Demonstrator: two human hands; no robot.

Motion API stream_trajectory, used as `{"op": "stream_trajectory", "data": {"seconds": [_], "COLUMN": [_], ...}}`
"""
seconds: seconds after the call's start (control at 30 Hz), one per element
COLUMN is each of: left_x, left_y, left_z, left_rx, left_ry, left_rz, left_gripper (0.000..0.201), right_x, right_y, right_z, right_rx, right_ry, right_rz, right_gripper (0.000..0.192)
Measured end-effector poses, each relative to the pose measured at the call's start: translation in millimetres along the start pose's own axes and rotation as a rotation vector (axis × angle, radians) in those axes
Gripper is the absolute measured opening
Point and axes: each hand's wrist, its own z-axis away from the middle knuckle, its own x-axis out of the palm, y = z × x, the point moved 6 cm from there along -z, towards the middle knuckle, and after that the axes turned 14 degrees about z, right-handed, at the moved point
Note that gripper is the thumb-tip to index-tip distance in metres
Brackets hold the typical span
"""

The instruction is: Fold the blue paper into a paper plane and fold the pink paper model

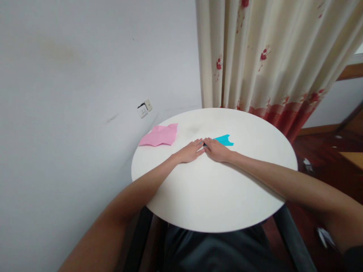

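A folded piece of blue paper lies on the round white table, its notched end pointing right. My left hand rests at the paper's left end, fingers and thumb closed about its tip, where only a sliver of blue shows. Touching it from the right, my right hand holds the paper down, with its fingers bent over the same end. Both hands hide the left part of the paper, so I cannot tell how it is folded there. Creased pink paper lies apart at the table's left edge.
The white table stands against a pale wall with a socket. A cream and red flowered curtain hangs behind it. Dark chair or table legs show below, and some small items lie on the dark red floor at right.
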Motion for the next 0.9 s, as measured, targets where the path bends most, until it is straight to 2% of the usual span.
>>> {"op": "stream_trajectory", "data": {"seconds": [0.27,0.57,0.9], "left_x": [-4.3,-21.5,-27.3], "left_y": [0.2,6.5,4.0], "left_z": [1.3,3.0,3.1], "left_rx": [-0.027,0.063,0.045], "left_ry": [0.021,0.208,0.231], "left_rz": [-0.024,-0.11,-0.032], "left_gripper": [0.054,0.03,0.023], "right_x": [-1.9,-21.0,-28.9], "right_y": [1.2,-0.4,-1.6], "right_z": [0.2,4.0,4.1], "right_rx": [0.017,0.061,0.009], "right_ry": [0.0,0.018,0.041], "right_rz": [0.031,0.014,0.007], "right_gripper": [0.042,0.028,0.021]}}
